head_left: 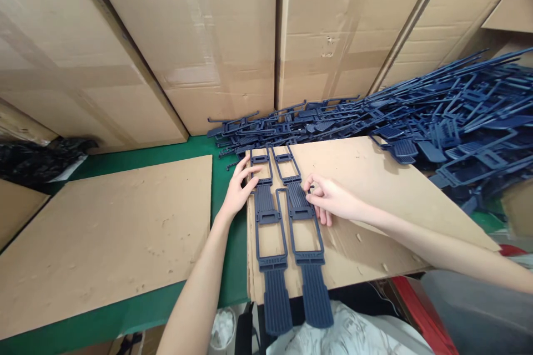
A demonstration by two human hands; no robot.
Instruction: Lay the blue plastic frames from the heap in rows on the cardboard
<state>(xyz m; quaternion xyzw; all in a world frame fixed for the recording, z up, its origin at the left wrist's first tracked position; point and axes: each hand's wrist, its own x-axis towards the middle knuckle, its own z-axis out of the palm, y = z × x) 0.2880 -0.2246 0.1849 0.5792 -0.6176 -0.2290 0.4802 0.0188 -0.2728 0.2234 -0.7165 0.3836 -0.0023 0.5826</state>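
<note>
Two columns of dark blue plastic frames with ribbed paddle ends lie side by side on a cardboard sheet in front of me. My left hand (240, 186) rests at the outer edge of the upper left frame (261, 160), its fingers spread over that frame's side. On the other side, my right hand (327, 197) has curled fingers and a thumb closed at the upper corner of the lower right frame (307, 234). The lower left frame (271, 259) and upper right frame (285, 158) lie flat, overlapping their neighbours. Both lower paddles stick out past the cardboard's front edge.
A tangled pile of similar blue parts (458, 116) stretches along the back and right. Tall cardboard boxes (233, 39) stand behind. Another cardboard sheet (125, 233) lies left on the green table (231, 255). Black plastic (37, 158) sits far left.
</note>
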